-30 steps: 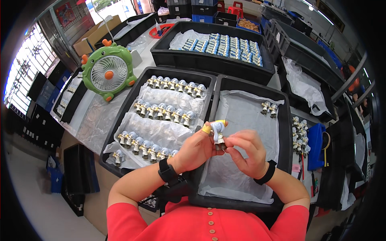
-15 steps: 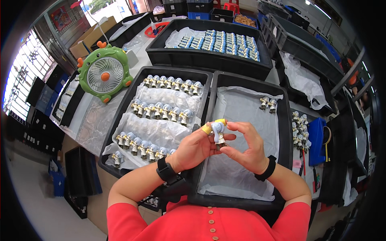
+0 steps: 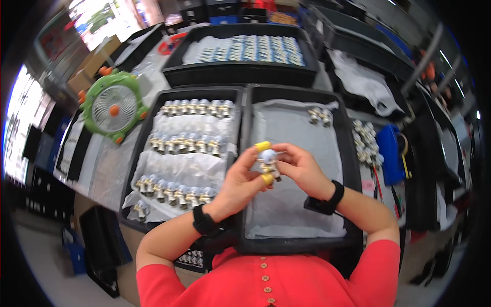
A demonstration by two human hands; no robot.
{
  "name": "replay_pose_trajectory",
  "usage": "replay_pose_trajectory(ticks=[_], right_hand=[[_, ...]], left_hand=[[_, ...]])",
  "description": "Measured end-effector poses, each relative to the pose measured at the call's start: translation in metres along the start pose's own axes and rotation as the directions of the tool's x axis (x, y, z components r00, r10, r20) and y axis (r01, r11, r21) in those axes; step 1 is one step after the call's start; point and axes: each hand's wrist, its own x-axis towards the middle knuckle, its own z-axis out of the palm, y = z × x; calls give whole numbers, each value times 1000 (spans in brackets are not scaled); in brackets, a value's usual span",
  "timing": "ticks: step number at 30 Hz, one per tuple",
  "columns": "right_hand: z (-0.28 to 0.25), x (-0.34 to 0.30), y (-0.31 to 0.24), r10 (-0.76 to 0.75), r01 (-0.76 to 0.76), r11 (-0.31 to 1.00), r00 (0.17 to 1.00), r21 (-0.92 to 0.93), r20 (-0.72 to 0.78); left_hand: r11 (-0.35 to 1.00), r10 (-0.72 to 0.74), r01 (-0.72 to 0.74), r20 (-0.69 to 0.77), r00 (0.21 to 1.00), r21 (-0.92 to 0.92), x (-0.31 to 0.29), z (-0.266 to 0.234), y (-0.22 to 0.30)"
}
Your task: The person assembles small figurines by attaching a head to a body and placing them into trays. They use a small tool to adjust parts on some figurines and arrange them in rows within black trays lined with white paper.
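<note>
A small figurine (image 3: pixel 267 157) with pale blue-grey hair and a white and dark outfit is held up over the right-hand tray. My left hand (image 3: pixel 238 185) grips it, with yellow covers on the thumb and a fingertip, one above the head and one by the lower body. From the other side, my right hand (image 3: pixel 307 174) has its fingers closed at the figurine's head and side; the exact contact is blurred. Beneath both hands lies the black paper-lined tray (image 3: pixel 294 204), with a few similar figurines (image 3: pixel 319 116) in its far right corner.
To the left, a black tray (image 3: pixel 134 169) holds rows of figurines on white sheets. A larger black tray (image 3: pixel 235 71) of blue-and-white pieces stands behind. A green fan (image 3: pixel 113 105) is at the left; more figurines (image 3: pixel 365 143) and a blue holder (image 3: pixel 391 156) lie right.
My right thumb and forefinger, spread apart before, have come in against the figurine. The figurine has been turned in my left fingers, whose thumb now sits lower. The whole view has shifted slightly.
</note>
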Motion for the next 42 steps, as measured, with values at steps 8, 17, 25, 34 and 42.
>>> replay_pose_trajectory(ticks=[8,17,25,34,42], right_hand=[[-74,-113,-77,-327,181,850,918,-494,-226],[-166,-378,32,-134,-665,509,567,-547,-813],[-173,-429,126,-33,-741,238,640,-628,-768],[-171,-420,139,-1,-761,260,616,-595,-788],[-168,-420,134,3,-766,320,589,-557,-808]], left_hand=[[994,-35,26,-87,996,-103,-16,14,2],[985,-153,148,64,986,84,-9,49,7],[963,-261,242,184,948,120,0,119,-4],[941,-337,326,189,922,89,-4,135,-26],[933,-360,357,191,913,51,0,126,-29]])
